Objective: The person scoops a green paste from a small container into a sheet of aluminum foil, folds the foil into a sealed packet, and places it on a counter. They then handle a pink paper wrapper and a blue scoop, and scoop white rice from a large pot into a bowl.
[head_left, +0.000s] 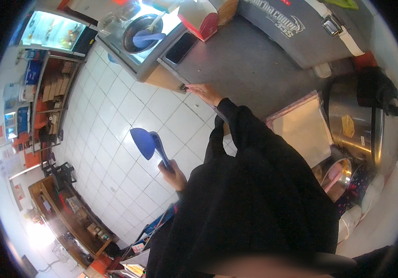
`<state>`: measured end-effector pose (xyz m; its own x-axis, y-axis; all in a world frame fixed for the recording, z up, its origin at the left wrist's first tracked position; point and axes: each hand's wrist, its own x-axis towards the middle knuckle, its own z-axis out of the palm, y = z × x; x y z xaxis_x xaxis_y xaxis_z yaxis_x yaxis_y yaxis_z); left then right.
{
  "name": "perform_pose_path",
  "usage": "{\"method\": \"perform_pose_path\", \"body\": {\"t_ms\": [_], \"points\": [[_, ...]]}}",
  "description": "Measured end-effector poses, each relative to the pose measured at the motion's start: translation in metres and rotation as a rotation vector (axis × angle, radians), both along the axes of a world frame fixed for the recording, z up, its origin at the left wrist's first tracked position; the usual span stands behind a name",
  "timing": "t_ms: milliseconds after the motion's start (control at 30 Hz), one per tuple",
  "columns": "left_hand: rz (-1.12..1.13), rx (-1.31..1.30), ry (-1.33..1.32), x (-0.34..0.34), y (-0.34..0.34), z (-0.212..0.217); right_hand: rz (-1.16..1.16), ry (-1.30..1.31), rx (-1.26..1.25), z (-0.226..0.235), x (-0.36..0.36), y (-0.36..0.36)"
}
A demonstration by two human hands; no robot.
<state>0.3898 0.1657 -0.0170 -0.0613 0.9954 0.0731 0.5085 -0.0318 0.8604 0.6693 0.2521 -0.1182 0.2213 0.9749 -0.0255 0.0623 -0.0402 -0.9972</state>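
My left hand is wrapped round the handle of a blue plastic scoop. The scoop points up and away over the white tiled floor, and a second blue piece sits beside its broad rounded head. At the near corner of the grey counter rests my right hand, its fingers stretched along the edge. Their tips meet a small dark fitting there. A dark phone lies on the counter beyond that hand.
Far left of the counter, a dark pan holds more utensils. Nearby stands a red and white carton. A large grey cooler box and a steel pot are at the right. Shelves and a wooden cabinet line the left side.
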Motion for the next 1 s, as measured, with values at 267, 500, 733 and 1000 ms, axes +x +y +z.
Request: {"method": "perform_pose_path", "body": {"t_ms": [267, 500, 733, 1000], "points": [[0.048, 0.033, 0.027, -0.016, -0.038, -0.009, -0.478, -0.557, 0.12, -0.043, 0.054, 0.029], [-0.074, -0.036, 0.12, 0.003, -0.045, 0.002, -0.335, -0.234, 0.086, -0.016, -0.015, -0.059], [-0.741, 0.035, 0.189, 0.121, -0.058, 0.006, -0.053, 0.57, -0.016, 0.089, -0.019, -0.204], [-1.982, -0.012, 0.229, 0.172, -0.044, 0.02, -1.275, 0.027, 0.087, 0.21, 0.049, -0.362]]}}
